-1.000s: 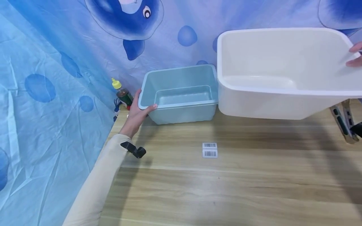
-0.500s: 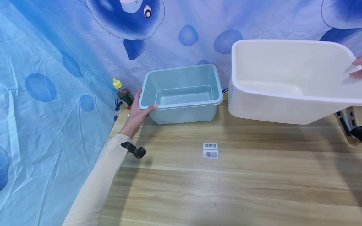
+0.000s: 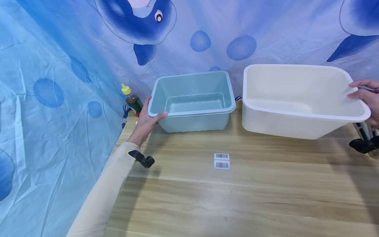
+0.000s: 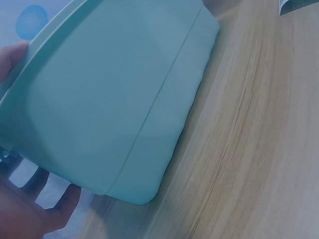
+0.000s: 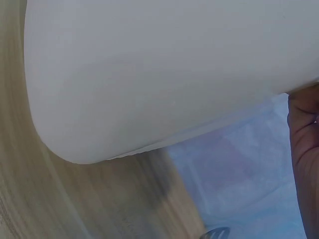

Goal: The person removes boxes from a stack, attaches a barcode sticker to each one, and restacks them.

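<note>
Head view: left hand (image 3: 146, 122) grips the near-left rim corner of the teal tub (image 3: 192, 100), far on the wooden table (image 3: 237, 191). Right hand (image 3: 365, 95) pinches the white tub (image 3: 296, 102), tilted just right of it, now lower than a second ago.

Left wrist: fingers (image 4: 62, 206) curl under the teal tub (image 4: 114, 99).

Right wrist: white tub (image 5: 164, 69) fills the view, hand (image 5: 305, 149) at its edge.

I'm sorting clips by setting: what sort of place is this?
Probably a staged recording setup, not a real home: a wooden table bearing barcode stickers, and a blue whale-print sheet hung behind as backdrop.
</note>
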{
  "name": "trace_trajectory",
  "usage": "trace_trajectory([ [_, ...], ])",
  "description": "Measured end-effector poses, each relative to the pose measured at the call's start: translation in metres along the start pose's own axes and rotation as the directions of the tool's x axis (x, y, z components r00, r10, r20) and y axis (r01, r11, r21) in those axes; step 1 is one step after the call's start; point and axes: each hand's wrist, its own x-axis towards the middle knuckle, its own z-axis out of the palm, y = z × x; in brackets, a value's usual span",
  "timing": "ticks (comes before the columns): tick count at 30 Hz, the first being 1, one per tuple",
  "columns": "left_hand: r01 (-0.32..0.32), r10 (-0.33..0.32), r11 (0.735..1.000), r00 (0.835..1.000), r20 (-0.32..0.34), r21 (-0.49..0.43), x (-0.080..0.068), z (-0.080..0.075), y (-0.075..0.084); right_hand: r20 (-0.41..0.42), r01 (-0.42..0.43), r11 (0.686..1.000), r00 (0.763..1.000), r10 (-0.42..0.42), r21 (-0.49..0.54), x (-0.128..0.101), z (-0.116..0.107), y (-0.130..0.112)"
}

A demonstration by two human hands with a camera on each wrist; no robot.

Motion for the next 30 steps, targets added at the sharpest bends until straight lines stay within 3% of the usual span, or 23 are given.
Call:
trace_trajectory([
  [1, -0.002, 0.002, 1.000, 1.000, -0.001, 0.001, 0.000, -0.001, 0.000, -0.079, -0.067, 0.988, 0.994, 0.079, 0.139, 0.002, 0.003, 0.001],
  [2, -0.007, 0.007, 1.000, 1.000, -0.003, 0.001, 0.000, -0.002, 0.000, -0.083, -0.069, 0.987, 0.993, 0.081, 0.144, 0.004, 0.004, 0.003],
  [9, -0.005, 0.005, 1.000, 1.000, 0.015, -0.006, -0.001, -0.001, 0.005, -0.103, -0.144, 0.988, 0.983, 0.149, 0.051, 0.001, 0.001, 0.010],
  [17, -0.021, 0.021, 1.000, 1.000, 0.022, -0.001, 0.004, 0.007, 0.008, -0.128, -0.179, 0.983, 0.975, 0.182, 0.037, 0.000, -0.005, 0.010],
  [21, -0.025, 0.025, 1.000, 0.999, 0.021, 0.018, 0.003, 0.005, 0.005, -0.100, -0.248, 0.965, 0.966, 0.240, -0.081, 0.003, -0.006, 0.007],
  [25, -0.022, 0.021, 0.998, 1.000, 0.017, 0.056, -0.001, 0.001, 0.004, -0.088, -0.301, 0.901, 0.953, 0.288, -0.313, 0.004, -0.005, 0.005],
  [28, -0.012, 0.011, 0.997, 1.000, 0.009, 0.079, -0.006, 0.000, 0.004, -0.130, -0.278, 0.863, 0.961, 0.245, -0.423, -0.002, -0.002, 0.002],
  [30, -0.017, 0.017, 0.996, 1.000, 0.002, 0.085, -0.010, -0.001, 0.002, -0.191, -0.216, 0.851, 0.972, 0.139, -0.479, -0.007, -0.002, 0.004],
])
